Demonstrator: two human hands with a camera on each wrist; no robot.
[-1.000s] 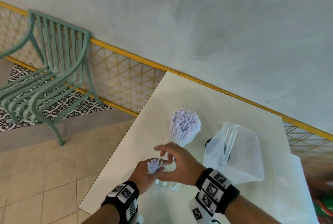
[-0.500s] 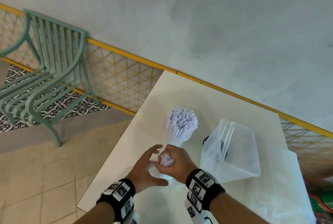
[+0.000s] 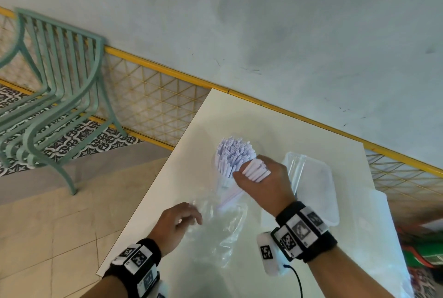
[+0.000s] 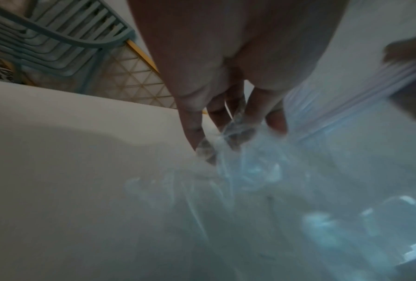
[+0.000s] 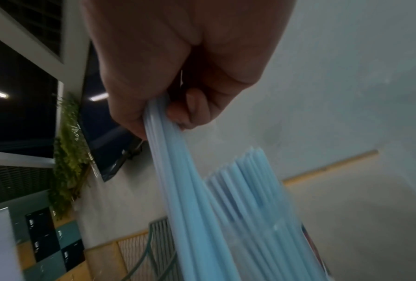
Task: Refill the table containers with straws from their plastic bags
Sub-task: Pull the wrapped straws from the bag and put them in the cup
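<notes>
My right hand (image 3: 261, 177) grips a bundle of white straws (image 3: 255, 170) by its upper end and holds it against the straws standing in the clear container (image 3: 233, 153) on the white table (image 3: 287, 134). In the right wrist view the held straws (image 5: 178, 171) run down from my fist (image 5: 168, 106) beside the container's straws (image 5: 250, 186). My left hand (image 3: 182, 221) pinches the clear plastic bag (image 3: 223, 225), which lies crumpled on the table; its fingers (image 4: 226, 121) curl round the film (image 4: 238, 152).
A clear plastic box (image 3: 311, 185) lies tipped on the table right of the container. More clear plastic (image 3: 383, 237) covers the table's right side. A green metal chair (image 3: 55, 96) stands left of the table, by a yellow mesh railing (image 3: 148, 96).
My right hand has pulled the straw bundle out of the bag and carried it up and right to the container. My left hand stayed low, now holding the emptied bag.
</notes>
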